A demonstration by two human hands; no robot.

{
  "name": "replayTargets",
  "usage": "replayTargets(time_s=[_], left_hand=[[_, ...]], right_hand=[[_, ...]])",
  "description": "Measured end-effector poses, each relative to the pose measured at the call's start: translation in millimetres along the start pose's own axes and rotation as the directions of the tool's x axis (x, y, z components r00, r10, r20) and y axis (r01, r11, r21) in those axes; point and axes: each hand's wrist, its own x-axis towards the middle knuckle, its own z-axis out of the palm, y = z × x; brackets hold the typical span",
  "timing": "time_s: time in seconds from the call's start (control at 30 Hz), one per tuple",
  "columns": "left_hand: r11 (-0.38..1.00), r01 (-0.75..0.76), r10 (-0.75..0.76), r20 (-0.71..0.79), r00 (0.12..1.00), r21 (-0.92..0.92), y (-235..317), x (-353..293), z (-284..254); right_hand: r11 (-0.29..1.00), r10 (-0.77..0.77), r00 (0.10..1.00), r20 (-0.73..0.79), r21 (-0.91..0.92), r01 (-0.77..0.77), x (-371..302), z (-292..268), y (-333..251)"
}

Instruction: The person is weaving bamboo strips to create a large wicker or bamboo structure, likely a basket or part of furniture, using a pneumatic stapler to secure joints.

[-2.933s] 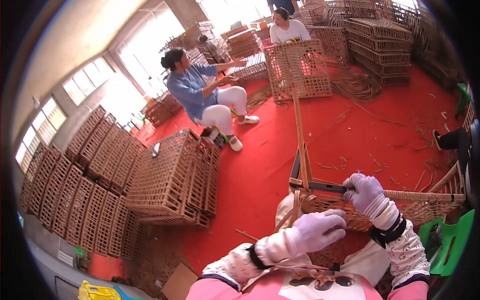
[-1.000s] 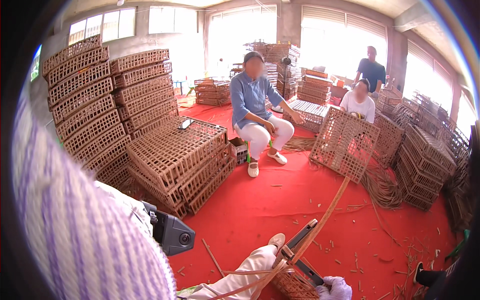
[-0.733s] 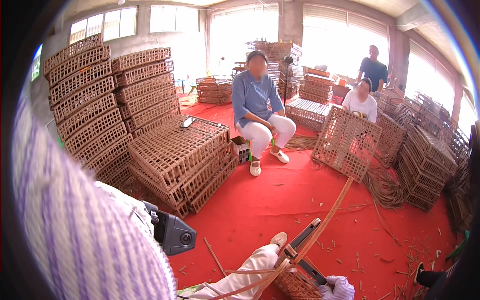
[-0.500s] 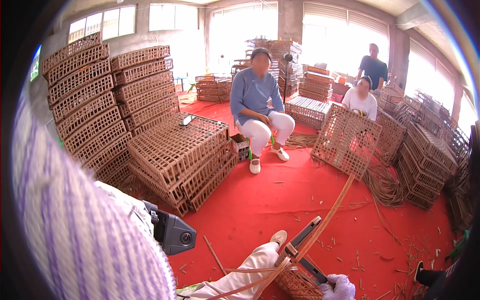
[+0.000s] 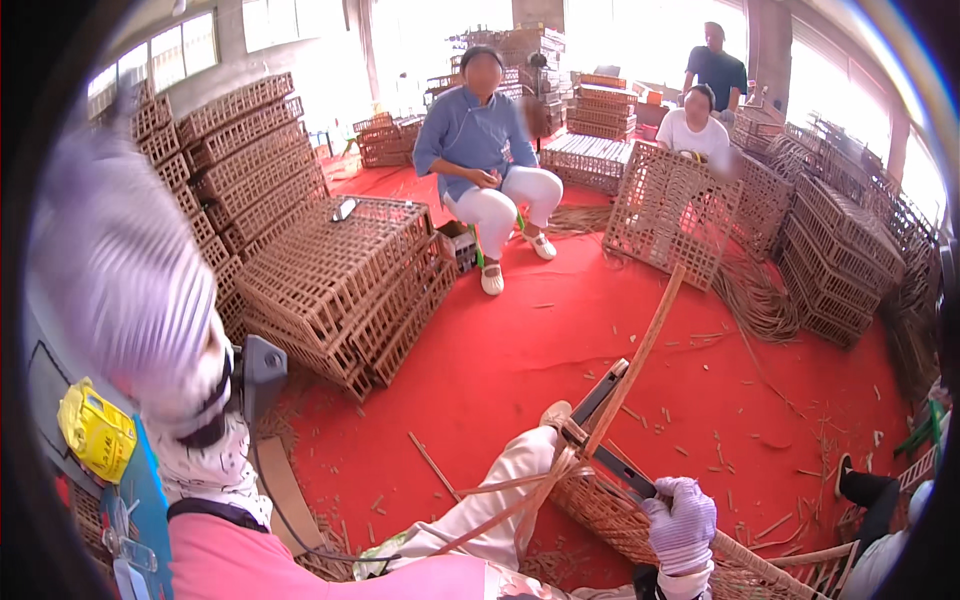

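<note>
My right hand (image 5: 681,522), in a white knit glove, is closed around the handle of a dark metal cutting tool (image 5: 612,420) at the lower right. The tool's arms lie against a long cane strip (image 5: 645,340) that rises slanting from a half-woven cane basket (image 5: 605,510) over my knee. Thin cane strands bend from the basket toward my lap. My left hand (image 5: 130,260), also gloved, is raised very close to the camera at the left and is blurred; what it holds is hidden. A small black device (image 5: 262,368) sits by its wrist.
A stack of cane crates (image 5: 340,280) stands on the red floor (image 5: 500,350) at centre left, with taller stacks (image 5: 240,160) behind. A person in blue (image 5: 480,140) sits facing me; two more people (image 5: 700,120) work at crates (image 5: 670,215) at the back right. Cane scraps litter the floor.
Since 2.9 s ago the view has lifted and my left hand has left the basket and risen beside the camera. Over the last second my right hand has kept the tool on the cane.
</note>
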Motion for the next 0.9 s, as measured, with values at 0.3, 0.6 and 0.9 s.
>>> replayTargets(time_s=[0.3, 0.6, 0.9], left_hand=[[0.116, 0.440, -0.171, -0.419, 0.892, 0.890, -105, -30, -269], [-0.354, 0.710, 0.010, -0.757, 0.654, 0.609, -67, -59, -380], [-0.384, 0.590, -0.030, -0.648, 0.761, 0.710, -84, -82, -360]], right_hand=[[0.995, -0.100, 0.995, -0.024, -0.012, 0.099, -7, -6, -1], [0.999, 0.043, 0.995, 0.093, 0.012, -0.044, -2, -5, -1], [0.998, 0.057, 0.994, 0.097, 0.008, -0.058, -5, -4, -2]])
